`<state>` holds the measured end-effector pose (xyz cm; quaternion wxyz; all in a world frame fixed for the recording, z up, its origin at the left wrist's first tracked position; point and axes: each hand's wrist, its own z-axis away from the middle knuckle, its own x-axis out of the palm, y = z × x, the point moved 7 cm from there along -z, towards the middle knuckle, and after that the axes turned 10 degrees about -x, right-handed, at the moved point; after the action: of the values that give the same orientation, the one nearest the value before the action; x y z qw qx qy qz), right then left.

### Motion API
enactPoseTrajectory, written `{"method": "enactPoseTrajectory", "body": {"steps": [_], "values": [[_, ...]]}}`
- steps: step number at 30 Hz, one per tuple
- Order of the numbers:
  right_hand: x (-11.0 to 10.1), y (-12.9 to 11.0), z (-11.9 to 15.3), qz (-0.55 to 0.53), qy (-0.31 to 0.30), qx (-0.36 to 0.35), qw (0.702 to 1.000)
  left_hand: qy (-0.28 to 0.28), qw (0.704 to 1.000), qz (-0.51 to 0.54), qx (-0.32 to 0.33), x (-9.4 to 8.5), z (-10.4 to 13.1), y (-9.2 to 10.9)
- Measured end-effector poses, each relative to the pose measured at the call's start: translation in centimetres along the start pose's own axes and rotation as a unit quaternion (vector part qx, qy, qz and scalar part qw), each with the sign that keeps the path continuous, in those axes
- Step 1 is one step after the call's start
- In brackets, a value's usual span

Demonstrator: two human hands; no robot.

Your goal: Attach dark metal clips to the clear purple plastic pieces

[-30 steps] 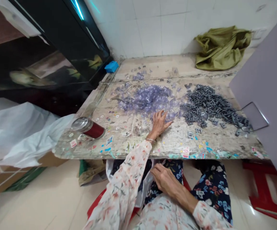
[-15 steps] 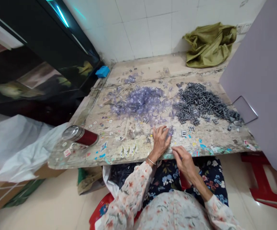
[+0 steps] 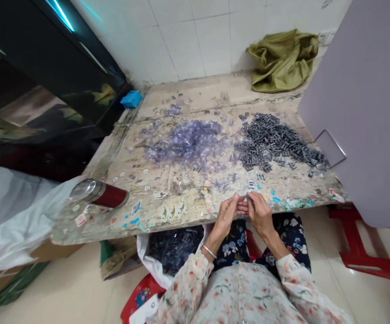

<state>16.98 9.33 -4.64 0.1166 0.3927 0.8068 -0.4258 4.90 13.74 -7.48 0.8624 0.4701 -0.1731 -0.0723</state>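
My left hand [image 3: 227, 215] and my right hand [image 3: 260, 214] meet at the front edge of the worn table [image 3: 188, 189]. Both have their fingers pinched together, the tips almost touching. Something small and dark seems to sit between the fingertips, but it is too hidden to make out. Beyond them lies a loose pile of clear purplish plastic pieces [image 3: 195, 139]. To its right is a heap of small dark grey plastic pieces [image 3: 269, 139]. A single grey piece [image 3: 250, 184] rests just past my right hand.
A red flask [image 3: 110, 194] lies at the table's left, near stickers stuck to the top. A white bag of dark pieces [image 3: 174, 247] hangs open below the front edge. An olive cloth [image 3: 282, 63] and a blue box [image 3: 131, 99] stand at the back; a grey panel [image 3: 360, 112] rises right.
My left hand has drawn back from the clear pieces on the table to the front edge. Both hands are now together, fingertips to fingertips. The view has shifted slightly.
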Motion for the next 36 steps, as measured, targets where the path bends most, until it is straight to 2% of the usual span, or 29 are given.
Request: {"method": "enactPoseTrajectory", "body": {"steps": [2,10,15,19,22,25,28,31,33,36], "values": [[0.4,-0.6,0.5,0.014,-0.029,-0.034,0.999,-0.029,0.997,0.065,-0.041,0.4,0.0,-0.6],[0.8,-1.4,0.8,-0.009,-0.083,-0.049,0.995,0.001,0.992,0.119,-0.045,-0.7,-0.9,-0.5],[1.2,-1.3,0.0,-0.042,-0.061,-0.026,0.997,0.002,0.988,0.143,-0.062,-1.2,-1.4,-0.9],[2.4,-0.5,-1.5,-0.051,-0.075,-0.011,0.996,0.02,0.985,0.159,-0.062,-1.7,-1.4,-0.9],[2.2,1.4,-2.7,0.058,-0.054,0.043,0.996,0.042,0.985,0.157,-0.06,-1.9,-1.3,-1.0],[2.0,2.7,-3.5,0.2,-0.064,0.068,0.975,0.063,0.987,0.14,-0.044,-2.1,-1.1,-1.1],[2.0,3.3,-3.8,0.236,-0.1,0.064,0.964,0.08,0.994,0.071,-0.018,-2.3,-1.0,-1.0],[1.1,4.3,-3.4,0.192,-0.109,0.106,0.97,0.114,0.985,-0.102,0.074,-2.2,-0.5,0.5],[-0.1,5.3,-2.8,0.146,-0.093,0.166,0.971,0.129,0.94,-0.267,0.17,-1.1,0.2,1.8],[-2.1,6.2,-1.7,0.146,-0.061,0.232,0.96,0.125,0.84,-0.462,0.256,1.3,1.1,2.1]]}}
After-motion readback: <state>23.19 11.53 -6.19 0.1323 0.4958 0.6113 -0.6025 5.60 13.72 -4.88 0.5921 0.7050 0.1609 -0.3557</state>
